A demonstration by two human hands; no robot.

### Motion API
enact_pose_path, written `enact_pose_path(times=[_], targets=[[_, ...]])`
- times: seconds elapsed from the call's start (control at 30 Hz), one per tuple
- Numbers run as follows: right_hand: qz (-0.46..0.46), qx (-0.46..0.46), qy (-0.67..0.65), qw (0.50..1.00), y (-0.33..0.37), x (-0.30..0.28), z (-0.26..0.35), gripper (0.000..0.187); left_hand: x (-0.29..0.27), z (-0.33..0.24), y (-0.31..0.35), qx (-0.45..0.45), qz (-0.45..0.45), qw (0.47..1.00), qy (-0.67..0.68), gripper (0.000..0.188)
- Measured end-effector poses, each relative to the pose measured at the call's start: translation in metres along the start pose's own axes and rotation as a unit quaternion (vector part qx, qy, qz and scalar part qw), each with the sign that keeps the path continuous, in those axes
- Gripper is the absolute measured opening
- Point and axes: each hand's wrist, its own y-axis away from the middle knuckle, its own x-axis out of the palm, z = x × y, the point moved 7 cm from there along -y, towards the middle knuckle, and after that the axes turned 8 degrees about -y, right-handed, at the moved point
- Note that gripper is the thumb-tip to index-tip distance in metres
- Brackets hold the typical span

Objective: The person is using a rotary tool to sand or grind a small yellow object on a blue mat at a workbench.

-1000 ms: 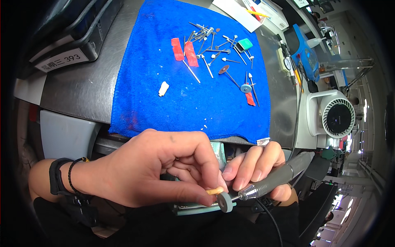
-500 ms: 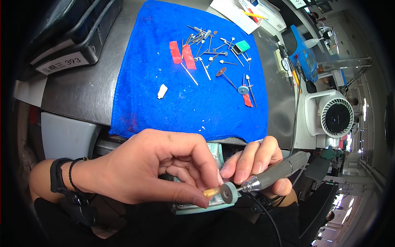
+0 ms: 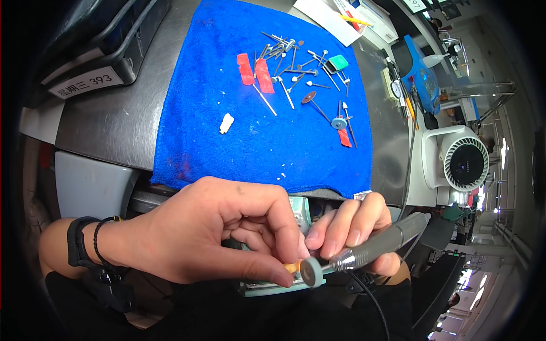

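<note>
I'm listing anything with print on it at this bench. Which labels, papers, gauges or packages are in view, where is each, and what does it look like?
Label: white rectangular strip with dark characters, on the front of the dark tray at upper left.
Paper sheet: white, at the top edge beyond the blue towel.
Gauge: small round white dial, right of the towel.
Packages or screens: none that I can make out.

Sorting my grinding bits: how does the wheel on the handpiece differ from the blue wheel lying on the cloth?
The grey wheel is mounted on the handpiece in the right hand, against a small orange piece. The blue wheel lies loose on the blue cloth, untouched. Both are small discs.
</note>
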Motion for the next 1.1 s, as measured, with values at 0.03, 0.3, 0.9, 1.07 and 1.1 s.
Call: enact_pose_path(times=[0.03, 0.3, 0.9, 1.07, 1.1], targets=[[0.0, 0.0, 0.001, 1.0, -0.0002, 0.0007, 0.0002, 0.036, 0.0003, -0.0005, 0.0, 0.002, 0.001, 1.0, 0.0, 0.019], [0.012, 0.003, 0.015, 1.0, -0.0015, 0.0013, 0.0013, 0.035, 0.0004, 0.0003, -0.0001, 0.001, 0.003, 1.0, 0.009, 0.018], [0.023, 0.004, -0.011, 1.0, -0.0007, -0.0003, 0.0022, 0.034, -0.0009, -0.0006, -0.0002, 0.015, -0.001, 0.999, 0.035, 0.02], [0.011, 0.008, 0.016, 1.0, 0.0, 0.003, 0.0028, 0.035, -0.0004, 0.002, -0.0005, 0.01, 0.003, 0.999, 0.047, 0.019], [0.01, 0.006, 0.015, 1.0, 0.0001, 0.0023, 0.002, 0.035, -0.0007, 0.0028, -0.0006, 0.008, 0.001, 0.999, 0.05, 0.018]])
